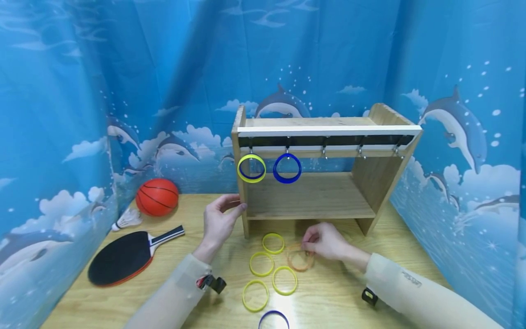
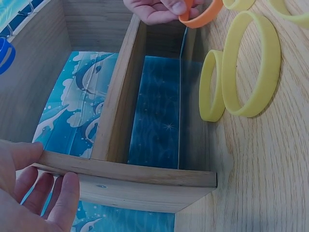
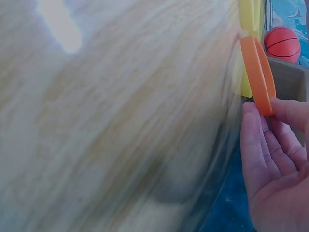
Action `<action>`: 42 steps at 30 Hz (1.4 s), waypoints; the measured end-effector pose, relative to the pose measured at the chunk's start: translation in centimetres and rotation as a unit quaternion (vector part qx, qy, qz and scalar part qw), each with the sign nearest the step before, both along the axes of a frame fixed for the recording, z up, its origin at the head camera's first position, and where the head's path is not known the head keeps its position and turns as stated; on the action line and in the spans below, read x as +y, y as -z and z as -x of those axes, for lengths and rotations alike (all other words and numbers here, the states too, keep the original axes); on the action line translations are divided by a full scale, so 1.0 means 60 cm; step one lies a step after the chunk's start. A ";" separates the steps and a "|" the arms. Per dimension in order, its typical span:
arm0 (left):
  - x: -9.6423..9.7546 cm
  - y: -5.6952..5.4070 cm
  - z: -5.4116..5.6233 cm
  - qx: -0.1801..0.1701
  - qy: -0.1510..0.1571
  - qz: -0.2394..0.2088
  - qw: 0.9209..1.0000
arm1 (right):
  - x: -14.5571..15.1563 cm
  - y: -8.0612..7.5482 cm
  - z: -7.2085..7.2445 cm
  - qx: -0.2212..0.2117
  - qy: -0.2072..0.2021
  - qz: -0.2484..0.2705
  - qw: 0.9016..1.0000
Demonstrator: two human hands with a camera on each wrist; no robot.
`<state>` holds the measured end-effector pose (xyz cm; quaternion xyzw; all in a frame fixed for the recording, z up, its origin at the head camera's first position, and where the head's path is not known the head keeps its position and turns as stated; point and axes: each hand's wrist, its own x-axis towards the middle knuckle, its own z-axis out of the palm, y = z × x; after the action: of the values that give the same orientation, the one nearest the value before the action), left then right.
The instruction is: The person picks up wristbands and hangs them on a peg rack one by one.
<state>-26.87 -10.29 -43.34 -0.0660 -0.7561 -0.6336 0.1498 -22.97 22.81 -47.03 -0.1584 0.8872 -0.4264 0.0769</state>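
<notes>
In the head view my left hand (image 1: 220,219) grips the left side panel of a small wooden rack (image 1: 308,198). The left wrist view shows its thumb and fingers on both faces of that panel's edge. My right hand (image 1: 327,241) pinches an orange silicone wristband (image 3: 257,77) between thumb and fingertips, low in front of the rack. Several yellow wristbands (image 2: 274,63) lie on the table left of it, and a dark blue wristband (image 1: 274,312) lies nearest me. On the rack's leftmost hook hang a yellow wristband (image 1: 251,181) and a blue one; another blue wristband (image 1: 287,181) hangs on the second hook.
Bare metal hooks (image 1: 361,153) line the right part of the rack's front bar. On the left of the wooden table (image 1: 341,301) are a table tennis bat (image 1: 121,259), a shuttlecock (image 1: 128,218) and a small red basketball (image 1: 157,197). Blue dolphin-print curtains (image 1: 230,59) surround the table.
</notes>
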 end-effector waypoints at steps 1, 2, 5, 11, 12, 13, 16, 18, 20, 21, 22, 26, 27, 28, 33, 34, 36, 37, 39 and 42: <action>0.000 0.000 0.000 0.001 0.000 0.000 1.000 | 0.000 -0.003 -0.001 0.000 0.000 0.001 1.000; 0.000 0.000 0.000 0.001 0.000 0.000 1.000 | 0.001 -0.006 -0.001 0.000 -0.001 0.002 1.000; 0.001 0.000 0.000 0.002 -0.001 -0.001 1.000 | 0.001 -0.017 -0.002 0.010 -0.005 0.005 1.000; 0.001 0.001 0.001 0.005 -0.001 -0.006 1.000 | 0.002 -0.053 -0.006 0.041 -0.018 0.017 0.999; 0.002 0.001 0.001 0.005 -0.001 -0.007 1.000 | 0.002 -0.061 -0.008 0.046 -0.020 0.020 0.999; 0.001 0.001 0.001 0.005 -0.001 -0.007 1.000 | 0.002 -0.069 -0.010 0.053 -0.022 0.023 0.998; 0.001 0.002 0.001 0.007 0.000 -0.008 1.000 | 0.004 -0.094 -0.018 0.078 -0.018 0.037 0.996; 0.000 0.003 0.001 0.007 -0.001 -0.008 1.000 | 0.004 -0.112 -0.022 0.098 -0.011 0.050 0.994; 0.000 0.003 0.001 0.008 -0.002 -0.007 1.000 | 0.005 -0.130 -0.025 0.123 -0.002 0.069 0.990; 0.000 0.002 0.001 0.008 -0.003 -0.007 1.000 | 0.005 -0.139 -0.027 0.139 0.003 0.077 0.987; 0.000 0.002 0.000 0.007 -0.003 -0.006 1.000 | 0.006 -0.149 -0.028 0.153 0.007 0.087 0.984; 0.000 0.002 -0.001 0.003 -0.003 -0.002 1.000 | 0.013 -0.189 -0.036 0.216 0.032 0.129 0.967; 0.000 0.002 -0.001 0.002 -0.003 -0.002 1.000 | 0.016 -0.199 -0.038 0.230 0.040 0.139 0.962; 0.000 0.002 -0.001 0.002 -0.002 -0.002 1.000 | 0.019 -0.209 -0.040 0.242 0.046 0.153 0.957; 0.000 0.001 0.001 0.006 -0.002 -0.007 1.000 | 0.028 -0.249 -0.042 0.296 0.058 0.237 0.923; -0.001 0.001 0.002 0.007 -0.002 -0.008 1.000 | 0.029 -0.255 -0.040 0.304 0.059 0.262 0.914; -0.001 0.001 0.002 0.007 -0.002 -0.011 1.000 | 0.029 -0.264 -0.037 0.319 0.062 0.307 0.894; -0.001 0.001 0.002 0.007 -0.002 -0.011 1.000 | 0.028 -0.268 -0.036 0.325 0.065 0.331 0.884; 0.000 0.001 0.001 0.005 -0.002 -0.011 1.000 | 0.025 -0.274 -0.032 0.332 0.077 0.368 0.865; 0.001 0.001 0.001 0.003 -0.001 -0.011 1.000 | 0.020 -0.281 -0.027 0.334 0.101 0.400 0.847</action>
<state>-26.92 -10.25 -43.42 -0.0659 -0.7490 -0.6411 0.1537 -21.33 24.00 -30.15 -0.2176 0.6230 -0.6713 -0.3375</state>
